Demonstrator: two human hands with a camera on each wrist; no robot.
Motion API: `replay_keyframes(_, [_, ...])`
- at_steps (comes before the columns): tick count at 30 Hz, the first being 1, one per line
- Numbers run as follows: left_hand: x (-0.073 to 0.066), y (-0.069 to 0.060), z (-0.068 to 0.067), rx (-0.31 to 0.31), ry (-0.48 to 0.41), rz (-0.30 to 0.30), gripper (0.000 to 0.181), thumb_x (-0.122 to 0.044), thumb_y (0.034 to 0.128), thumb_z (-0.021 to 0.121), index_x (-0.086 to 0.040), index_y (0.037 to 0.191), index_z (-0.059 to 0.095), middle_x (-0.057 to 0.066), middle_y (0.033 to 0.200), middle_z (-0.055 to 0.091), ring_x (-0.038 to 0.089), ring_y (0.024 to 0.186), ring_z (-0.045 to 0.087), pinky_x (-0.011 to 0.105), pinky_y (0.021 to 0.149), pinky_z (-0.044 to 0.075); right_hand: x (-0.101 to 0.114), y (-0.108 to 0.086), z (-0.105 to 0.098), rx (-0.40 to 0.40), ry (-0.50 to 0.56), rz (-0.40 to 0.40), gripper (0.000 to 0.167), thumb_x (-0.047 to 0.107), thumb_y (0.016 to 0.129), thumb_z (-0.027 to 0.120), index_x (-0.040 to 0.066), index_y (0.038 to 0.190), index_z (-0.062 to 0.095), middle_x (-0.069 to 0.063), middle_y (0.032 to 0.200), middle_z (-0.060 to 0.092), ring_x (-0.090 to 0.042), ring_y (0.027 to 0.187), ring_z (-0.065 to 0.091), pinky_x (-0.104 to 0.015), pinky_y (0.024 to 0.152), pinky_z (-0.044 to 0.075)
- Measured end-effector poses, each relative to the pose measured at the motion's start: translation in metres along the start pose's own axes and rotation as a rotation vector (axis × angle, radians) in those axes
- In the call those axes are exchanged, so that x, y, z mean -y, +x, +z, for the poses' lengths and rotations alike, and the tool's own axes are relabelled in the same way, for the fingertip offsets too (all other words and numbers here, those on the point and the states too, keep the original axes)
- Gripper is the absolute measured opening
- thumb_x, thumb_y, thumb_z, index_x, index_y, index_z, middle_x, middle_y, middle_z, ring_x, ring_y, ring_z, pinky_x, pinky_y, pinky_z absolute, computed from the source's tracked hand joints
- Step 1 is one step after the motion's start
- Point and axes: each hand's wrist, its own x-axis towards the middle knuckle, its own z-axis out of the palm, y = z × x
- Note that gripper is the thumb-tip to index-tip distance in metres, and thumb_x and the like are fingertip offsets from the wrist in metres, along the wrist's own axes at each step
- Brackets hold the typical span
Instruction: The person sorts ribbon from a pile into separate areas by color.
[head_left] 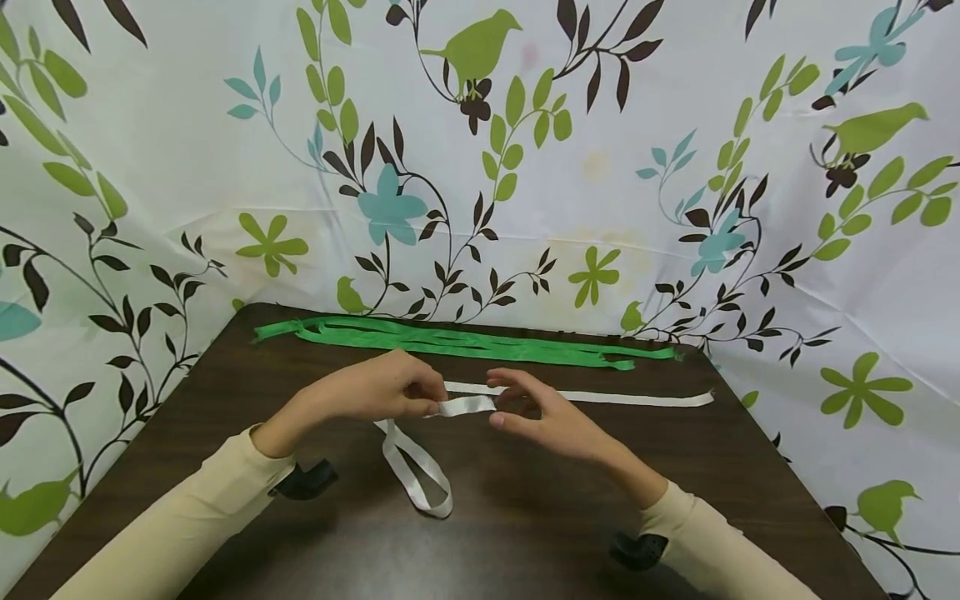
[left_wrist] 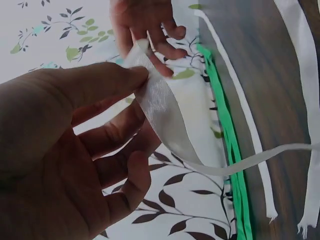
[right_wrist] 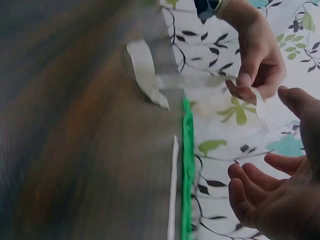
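Observation:
A satiny white ribbon [head_left: 465, 406] is pinched between the thumb and fingers of my left hand [head_left: 378, 387], held above the dark table. One short end sticks out to the right, and the rest trails down in a loop onto the table. In the left wrist view the ribbon [left_wrist: 162, 107] curves away from the thumb. My right hand [head_left: 551, 417] is just right of the short end, thumb and fingers spread apart. The right wrist view shows this right hand [right_wrist: 280, 195] with a gap between it and the ribbon.
A second white ribbon [head_left: 637, 398] lies straight across the table [head_left: 525, 517] beyond my hands. Several green ribbons [head_left: 465, 342] lie lengthwise along its far edge. A leaf-and-bird patterned cloth [head_left: 585, 192] hangs behind and at both sides.

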Motion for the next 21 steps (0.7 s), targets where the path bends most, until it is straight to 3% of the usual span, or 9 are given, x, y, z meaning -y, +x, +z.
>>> replay_keyframes(3, [-0.002,0.004,0.005,0.018,-0.001,0.021,0.008,-0.01,0.097,0.071,-0.016,0.099,0.075,-0.011,0.085,0.067,0.006,0.073,0.059,0.029,0.065,0.051,-0.002,0.002,0.008,0.029,0.112,0.025,0.055,0.029,0.1,0.07,0.03,0.15,0.047,0.003,0.143,0.056,-0.018,0.126,0.056,-0.046,0.098,0.046])
replay_keyframes(5, [-0.002,0.007,0.008,0.027,-0.001,0.036,0.008,-0.009,0.0967,0.071,-0.015,0.098,0.076,-0.011,0.085,0.066,0.005,0.072,0.059,0.028,0.065,0.051,-0.005,0.002,0.013,0.042,0.204,0.024,0.048,0.024,0.1,0.069,0.023,0.146,0.054,-0.006,0.133,0.064,-0.024,0.12,0.061,-0.049,0.096,0.048])
replay_keyframes(10, [0.0,0.011,0.016,0.041,-0.001,0.052,0.007,-0.009,0.097,0.071,-0.014,0.098,0.075,-0.012,0.084,0.066,0.004,0.072,0.059,0.028,0.065,0.052,-0.014,0.0,0.025,0.012,0.361,0.016,0.024,0.015,0.1,0.068,0.005,0.121,0.07,-0.018,0.102,0.072,-0.04,0.098,0.067,-0.058,0.088,0.051])
replay_keyframes(14, [0.002,0.011,0.019,0.05,-0.013,0.027,0.007,-0.01,0.0976,0.071,-0.016,0.098,0.074,-0.01,0.085,0.067,0.004,0.072,0.059,0.028,0.065,0.052,-0.016,-0.003,0.029,-0.073,0.338,0.017,0.015,0.017,0.098,0.072,0.006,0.108,0.075,-0.015,0.093,0.073,-0.045,0.091,0.064,-0.05,0.083,0.053])
replay_keyframes(21, [0.003,0.009,0.021,0.046,-0.008,-0.009,0.005,-0.011,0.0976,0.07,-0.015,0.097,0.073,-0.012,0.082,0.065,0.005,0.071,0.058,0.029,0.065,0.051,-0.017,-0.007,0.025,-0.201,0.29,0.039,0.014,0.019,0.095,0.076,0.011,0.105,0.077,-0.012,0.091,0.072,-0.05,0.09,0.061,-0.045,0.079,0.052])
